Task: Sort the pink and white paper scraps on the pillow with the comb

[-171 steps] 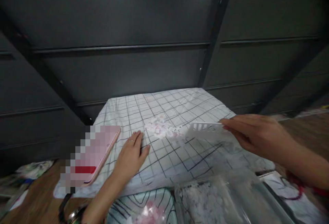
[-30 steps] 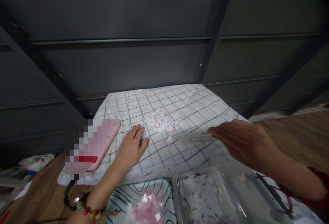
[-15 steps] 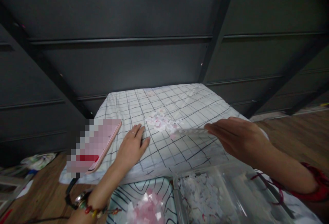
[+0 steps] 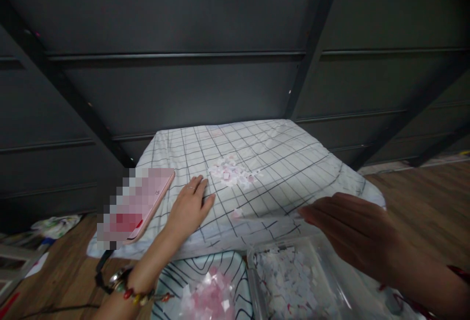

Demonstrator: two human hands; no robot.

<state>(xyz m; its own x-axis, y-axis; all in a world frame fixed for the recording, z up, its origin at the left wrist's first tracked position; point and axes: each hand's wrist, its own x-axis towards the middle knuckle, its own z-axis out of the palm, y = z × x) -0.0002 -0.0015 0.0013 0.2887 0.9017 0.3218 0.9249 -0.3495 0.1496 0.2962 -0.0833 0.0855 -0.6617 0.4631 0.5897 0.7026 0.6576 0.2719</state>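
Note:
My left hand [image 4: 189, 209] lies flat on the white grid-patterned cloth [image 4: 271, 148], fingers stretched out, holding nothing. To its right is a loose pile of small white and pink paper pieces [image 4: 231, 170]. Over the cloth's near edge, my right hand [image 4: 348, 227] is closed, its thumb side pinching a thin translucent strip [image 4: 270, 216] that is blurred; its exact kind does not show. A small pink piece [image 4: 237, 212] is at the strip's far end, apart from the pile.
A pink-edged phone [image 4: 152, 207], partly pixelated, rests left of my left hand. Below the cloth are a patterned tray [image 4: 169, 276] with a clear bag of pink pieces [image 4: 211, 298] and a clear plastic box [image 4: 253, 281] of paper bits. A dark panelled wall [image 4: 183, 89] stands behind.
My right hand has moved toward me, bringing the translucent strip and the pink piece away from the pile to the cloth's near edge. My left hand has stayed in place.

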